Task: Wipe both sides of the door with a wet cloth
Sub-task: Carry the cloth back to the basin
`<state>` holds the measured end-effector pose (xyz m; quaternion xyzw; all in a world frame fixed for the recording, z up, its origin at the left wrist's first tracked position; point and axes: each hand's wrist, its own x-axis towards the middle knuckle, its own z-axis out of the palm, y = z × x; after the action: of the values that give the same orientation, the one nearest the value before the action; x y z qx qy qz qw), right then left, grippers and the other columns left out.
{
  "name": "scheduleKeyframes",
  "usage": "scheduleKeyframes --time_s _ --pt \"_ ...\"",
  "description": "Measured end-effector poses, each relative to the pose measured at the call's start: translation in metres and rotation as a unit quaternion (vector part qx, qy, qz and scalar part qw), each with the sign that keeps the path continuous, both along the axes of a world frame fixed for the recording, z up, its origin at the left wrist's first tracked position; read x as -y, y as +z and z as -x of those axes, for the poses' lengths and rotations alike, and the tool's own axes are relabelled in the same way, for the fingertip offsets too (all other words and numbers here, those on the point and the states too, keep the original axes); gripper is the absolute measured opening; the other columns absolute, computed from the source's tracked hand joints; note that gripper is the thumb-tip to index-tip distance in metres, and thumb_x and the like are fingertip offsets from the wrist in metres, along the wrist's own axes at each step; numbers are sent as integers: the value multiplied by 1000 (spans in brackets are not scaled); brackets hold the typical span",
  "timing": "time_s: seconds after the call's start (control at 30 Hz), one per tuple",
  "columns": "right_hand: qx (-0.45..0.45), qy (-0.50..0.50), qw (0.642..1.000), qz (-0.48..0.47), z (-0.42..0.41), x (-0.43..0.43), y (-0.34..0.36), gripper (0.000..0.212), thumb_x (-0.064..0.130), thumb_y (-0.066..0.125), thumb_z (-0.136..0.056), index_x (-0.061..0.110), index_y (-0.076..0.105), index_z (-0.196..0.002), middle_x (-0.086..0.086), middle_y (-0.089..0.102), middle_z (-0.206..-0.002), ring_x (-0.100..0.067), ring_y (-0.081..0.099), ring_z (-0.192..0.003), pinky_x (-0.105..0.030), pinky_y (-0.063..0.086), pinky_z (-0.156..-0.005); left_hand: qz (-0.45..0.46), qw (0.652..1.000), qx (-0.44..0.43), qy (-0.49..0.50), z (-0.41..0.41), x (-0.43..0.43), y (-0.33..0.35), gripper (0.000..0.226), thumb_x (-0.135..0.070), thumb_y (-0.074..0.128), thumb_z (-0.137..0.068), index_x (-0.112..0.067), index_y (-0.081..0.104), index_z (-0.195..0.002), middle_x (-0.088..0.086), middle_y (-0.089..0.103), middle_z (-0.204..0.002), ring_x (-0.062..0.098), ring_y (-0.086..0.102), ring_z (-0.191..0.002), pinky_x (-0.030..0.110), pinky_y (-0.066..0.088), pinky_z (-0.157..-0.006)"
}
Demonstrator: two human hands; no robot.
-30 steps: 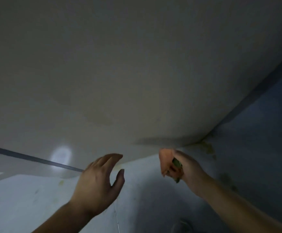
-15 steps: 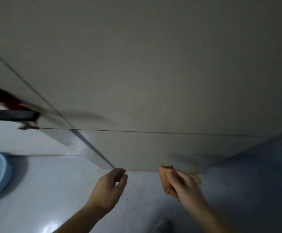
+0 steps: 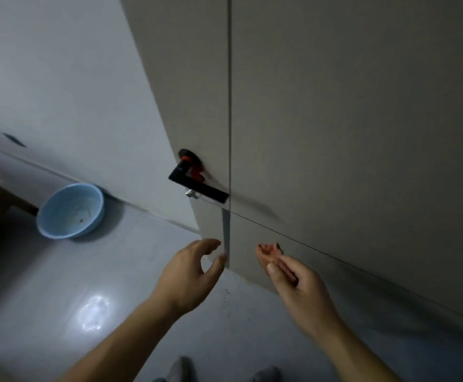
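Gripping: right hand (image 3: 296,285) is pinching the orange cloth (image 3: 267,250), lower centre, just short of the door (image 3: 349,133).
Reaching: left hand (image 3: 189,274), empty and loose-fingered, is hovering nearer the upright door edge (image 3: 226,238).

A crumpled orange cloth (image 3: 269,251) is being gripped in the right hand (image 3: 299,290), near the upright beige door (image 3: 349,133) just beyond it.

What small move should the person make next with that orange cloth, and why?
Probably press the cloth against the door and start wiping: the right hand grips it bunched close to the panel, and the open left hand by the door's edge could steady it.
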<state>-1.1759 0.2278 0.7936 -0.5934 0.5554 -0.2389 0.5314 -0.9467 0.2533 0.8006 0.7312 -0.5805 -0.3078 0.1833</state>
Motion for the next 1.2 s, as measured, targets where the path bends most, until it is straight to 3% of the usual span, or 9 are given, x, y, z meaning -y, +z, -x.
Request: scheduleKeyframes --time_s 0.17,0.27,0.5,0.67,0.77,0.9,1.03,1.13,1.2 --pt "-14 50 999 6 -80 7 -4 34 37 57 -102 32 66 -134 22 67 -126 9 60 -116 -21 52 -101 -27 999 17 44 -87 -26 -8 51 -54 46 -100 -27 53 -144 -8 58 -143 8 55 -127 28 46 -106" --pt "-32 84 996 14 -150 8 -11 33 34 57 -103 30 65 -135 25 65 -130 13 57 -120 -18 48 -105 -34 995 22 95 -167 -45 -20 51 -54 47 -100 -27 53 -143 -6 59 -142 9 56 -126 29 48 -104" --pt "-85 96 991 42 -347 9 -36 31 27 61 -101 17 70 -129 15 66 -122 -3 60 -117 2 39 -83 -58 978 12 198 -377 -87 -41 49 -49 52 -101 -23 55 -142 -1 62 -138 14 59 -122 32 50 -100" --pt "-80 131 988 33 -472 18 -51 29 23 60 -102 18 70 -129 24 62 -110 4 61 -103 3 39 -83 -78 962 15 262 -499 -99 -55 50 -47 52 -102 -19 54 -143 3 62 -139 18 60 -122 32 48 -99" --pt "-94 155 983 24 -535 31 -70 31 27 60 -102 18 68 -131 18 63 -114 -4 60 -111 -3 38 -83 -89 954 18 286 -563 -92 -72 50 -47 53 -101 -19 54 -143 4 62 -139 19 60 -124 36 48 -101" --pt "-103 181 978 4 -616 62 -109 36 33 58 -102 22 65 -136 13 64 -132 -3 57 -121 -17 40 -98 -116 948 17 295 -641 -67 -101 51 -47 53 -101 -19 53 -144 4 62 -139 21 60 -124 38 50 -102" --pt "-113 183 977 -10 -713 103 -164 34 32 59 -102 20 68 -132 7 68 -131 -6 59 -118 -20 42 -97 -154 943 18 294 -725 -35 -137 52 -47 52 -101 -19 52 -145 3 62 -139 20 60 -125 38 49 -103" --pt "-122 194 973 -36 -790 132 -214 34 31 58 -103 18 68 -132 8 67 -129 -4 57 -113 -18 42 -95 -183 939 13 291 -795 -9 -175 51 -46 52 -102 -19 52 -145 3 61 -139 19 59 -124 36 48 -103" --pt "-120 202 971 -45 -837 150 -248 34 30 59 -102 19 68 -134 14 64 -127 -1 56 -117 -7 39 -92 -197 938 12 285 -838 10 -205 51 -47 51 -102 -19 51 -145 3 60 -139 19 59 -123 38 50 -103"
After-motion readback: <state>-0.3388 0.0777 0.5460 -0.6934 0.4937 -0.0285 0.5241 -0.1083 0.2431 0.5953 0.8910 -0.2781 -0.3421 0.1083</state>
